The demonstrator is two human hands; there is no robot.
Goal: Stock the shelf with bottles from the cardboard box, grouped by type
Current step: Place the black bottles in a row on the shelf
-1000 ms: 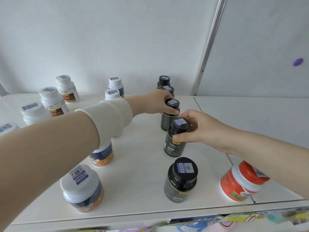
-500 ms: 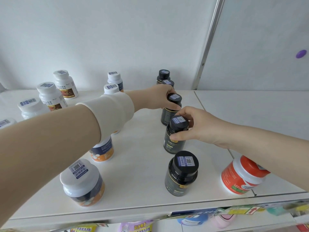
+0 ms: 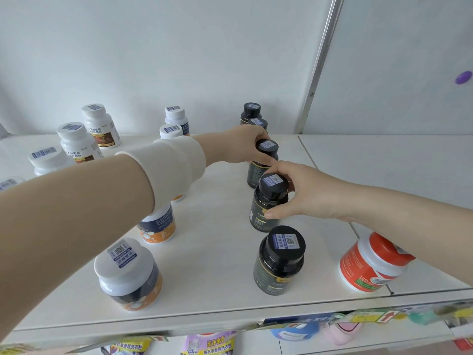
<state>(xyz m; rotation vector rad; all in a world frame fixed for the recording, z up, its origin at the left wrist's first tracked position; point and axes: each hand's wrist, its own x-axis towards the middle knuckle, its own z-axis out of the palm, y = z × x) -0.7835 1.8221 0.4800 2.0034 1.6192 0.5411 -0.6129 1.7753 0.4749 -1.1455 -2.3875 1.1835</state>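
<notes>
On the white shelf (image 3: 220, 252) a row of black bottles runs from front to back. My left hand (image 3: 245, 144) reaches across and grips the cap of the third black bottle (image 3: 266, 149). My right hand (image 3: 304, 193) holds the second black bottle (image 3: 268, 201) around its cap and shoulder. Both bottles stand upright on the shelf. The front black bottle (image 3: 280, 260) stands free, and two more black bottles (image 3: 252, 111) stand at the back. The cardboard box is out of view.
White-capped navy and orange jars (image 3: 128, 275) form a row under my left arm. White bottles (image 3: 98, 124) stand at the back left. A red and white jar (image 3: 371, 262) sits at the front right. A metal upright (image 3: 320, 62) divides the back wall.
The camera has tipped down slightly, so the shelf below shows more. Both hands stay on their black bottles, almost unmoved.
</notes>
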